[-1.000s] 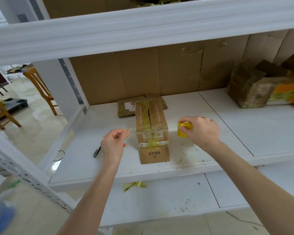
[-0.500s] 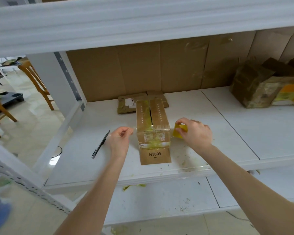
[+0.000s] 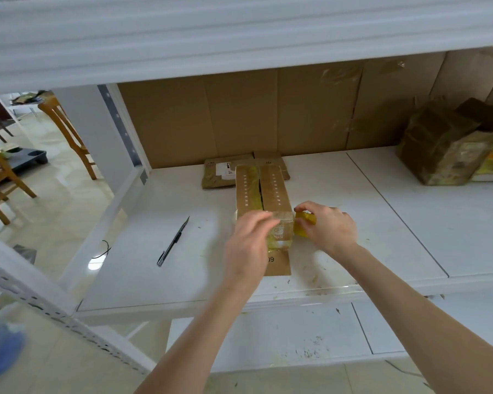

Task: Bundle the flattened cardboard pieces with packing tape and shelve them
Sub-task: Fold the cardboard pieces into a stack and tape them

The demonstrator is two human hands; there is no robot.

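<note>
We reach both bare forearms forward. Our left hand lies palm down, fingers loosely extended, slightly blurred. Our right hand curls around the tape roll.

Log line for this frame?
phase: taping | left hand: rests on cardboard bundle | right hand: grips tape roll beside bundle | utility knife: lying on shelf

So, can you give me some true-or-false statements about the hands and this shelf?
1. The right hand grips the yellow tape roll beside the cardboard bundle. True.
2. The left hand holds the black cutter. False: the black cutter lies on the shelf, left of the cardboard bundle.
3. The left hand rests over the bundle's near end. True.
4. The cardboard bundle lies on the floor. False: it lies on the shelf.
</note>
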